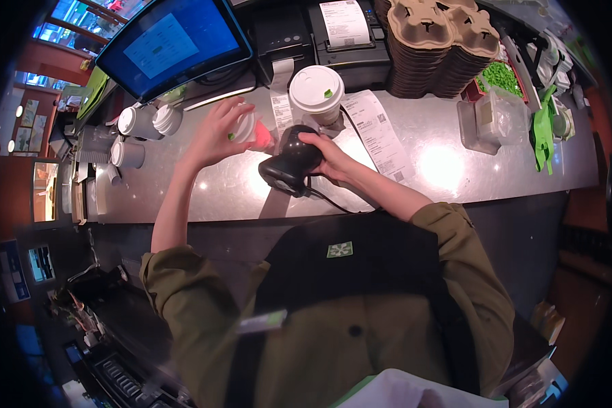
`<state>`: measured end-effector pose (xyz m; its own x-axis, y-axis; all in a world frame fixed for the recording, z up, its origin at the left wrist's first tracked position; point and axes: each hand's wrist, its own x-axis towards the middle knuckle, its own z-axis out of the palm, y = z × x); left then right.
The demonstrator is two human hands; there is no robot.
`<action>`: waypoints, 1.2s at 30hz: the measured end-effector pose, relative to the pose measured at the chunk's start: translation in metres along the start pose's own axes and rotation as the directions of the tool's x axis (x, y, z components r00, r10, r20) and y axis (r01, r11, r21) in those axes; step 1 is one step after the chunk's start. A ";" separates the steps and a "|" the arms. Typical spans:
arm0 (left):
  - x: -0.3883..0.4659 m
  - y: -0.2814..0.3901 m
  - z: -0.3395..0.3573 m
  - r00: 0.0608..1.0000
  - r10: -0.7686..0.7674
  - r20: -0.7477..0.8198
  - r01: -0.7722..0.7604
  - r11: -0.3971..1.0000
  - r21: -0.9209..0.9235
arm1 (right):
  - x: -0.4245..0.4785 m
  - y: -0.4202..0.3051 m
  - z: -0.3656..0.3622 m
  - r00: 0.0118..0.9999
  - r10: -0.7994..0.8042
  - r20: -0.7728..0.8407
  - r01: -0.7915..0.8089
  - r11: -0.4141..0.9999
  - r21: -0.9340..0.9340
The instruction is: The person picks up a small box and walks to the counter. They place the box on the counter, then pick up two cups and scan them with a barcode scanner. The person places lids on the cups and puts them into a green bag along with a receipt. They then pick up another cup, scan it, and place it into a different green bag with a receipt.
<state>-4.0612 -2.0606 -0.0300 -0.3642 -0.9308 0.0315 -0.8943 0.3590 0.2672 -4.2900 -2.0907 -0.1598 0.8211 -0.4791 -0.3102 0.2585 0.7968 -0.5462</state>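
Observation:
My left hand [215, 132] grips a lidded cup [245, 127] with a small green plug in its white lid, tilted on its side. Red light falls on the side of that cup. Facing it is a black handheld barcode scanner [291, 162], held in my right hand [331, 157], its cable trailing to the counter's front edge. Just behind the scanner a larger cup [317, 92] stands upright, also with a white lid and green plug. A printed receipt strip [375, 135] lies on the counter beside my right hand.
Along the back of the steel counter [219, 196] are a monitor [173, 43], a small black printer [283, 38], another printer [352, 56] and stacked cardboard cup carriers [428, 56]. Lidded cups [132, 121] stand at left. Clear plastic containers [494, 122] and green plugs [500, 79] are at right.

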 end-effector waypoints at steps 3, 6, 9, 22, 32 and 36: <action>0.003 -0.003 0.003 1.000 -0.003 -0.020 0.002 0.998 -0.065 | -0.003 0.005 0.009 0.990 -0.007 -0.138 0.000 0.999 -0.051; -0.011 -0.007 0.009 0.975 0.013 -0.220 -0.024 0.999 -0.046 | -0.033 0.003 0.001 0.974 -0.191 -0.119 0.156 0.955 -0.251; -0.025 0.011 0.005 0.872 0.003 -0.490 -0.058 0.994 -0.098 | -0.110 -0.033 -0.005 0.958 -0.286 -0.006 0.241 0.819 -0.521; -0.007 0.138 0.174 0.976 0.214 -0.035 -0.168 0.644 -0.746 | -0.206 -0.053 -0.049 0.702 -0.710 0.047 -0.024 -0.090 -0.996; 0.008 0.169 0.201 0.935 -0.113 0.337 0.354 0.391 -0.850 | -0.223 -0.063 -0.090 0.680 -0.686 0.259 0.090 -0.272 -0.958; 0.028 0.172 0.208 0.883 -0.377 0.280 0.366 0.178 -0.914 | -0.228 -0.077 -0.113 0.717 -0.668 0.200 0.078 -0.208 -0.975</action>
<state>-4.2797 -2.0106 -0.1831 -0.0574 -0.9377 -0.3427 -0.0547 -0.3398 0.9389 -4.5551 -2.0841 -0.1354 0.5177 -0.8020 0.2979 -0.4860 -0.5623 -0.6690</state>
